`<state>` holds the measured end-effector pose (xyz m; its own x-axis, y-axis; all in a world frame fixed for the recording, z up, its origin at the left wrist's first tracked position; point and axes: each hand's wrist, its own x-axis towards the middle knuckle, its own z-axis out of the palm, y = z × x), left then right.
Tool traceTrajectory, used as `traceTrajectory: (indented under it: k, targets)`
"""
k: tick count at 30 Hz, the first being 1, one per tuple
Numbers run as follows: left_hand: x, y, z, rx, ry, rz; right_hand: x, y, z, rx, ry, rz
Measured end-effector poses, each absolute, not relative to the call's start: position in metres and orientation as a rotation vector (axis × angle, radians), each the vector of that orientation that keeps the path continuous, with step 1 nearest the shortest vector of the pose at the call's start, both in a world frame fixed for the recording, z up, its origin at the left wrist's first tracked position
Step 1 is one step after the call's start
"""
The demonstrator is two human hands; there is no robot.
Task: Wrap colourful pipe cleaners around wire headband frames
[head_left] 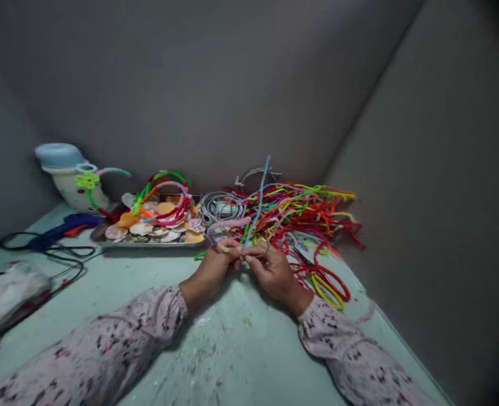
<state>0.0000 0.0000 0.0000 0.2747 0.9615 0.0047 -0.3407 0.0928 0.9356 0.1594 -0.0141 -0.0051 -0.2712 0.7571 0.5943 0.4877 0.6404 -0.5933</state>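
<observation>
My left hand (216,264) and my right hand (275,272) meet over the table, both with pinched fingers. Between the fingertips stands a light blue pipe cleaner (260,203), its long end pointing up. A pink and purple pipe cleaner (229,224) bends in an arch from my left hand towards the blue one. By my right fingers curves a thin loop, perhaps wire; its ends are hidden. Exactly where the pieces join is covered by my fingers.
Behind my hands, a metal tray (148,245) holds shells and pipe-cleaner rings. Coiled wire (207,211) lies at its right end. A heap of colourful pipe cleaners (312,208) and yellow-and-red-handled scissors (327,291) are rightward. A blue-capped bottle (74,183) and black cord (69,259) are leftward.
</observation>
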Motion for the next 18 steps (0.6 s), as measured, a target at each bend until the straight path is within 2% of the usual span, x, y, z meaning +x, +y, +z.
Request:
traceTrajectory:
  k: [18]
  targets:
    - [-0.0023,0.0002,0.0019,0.878,0.656,1.089,0.1607,-0.0141,-0.0031,-1.005,-1.85,0.44]
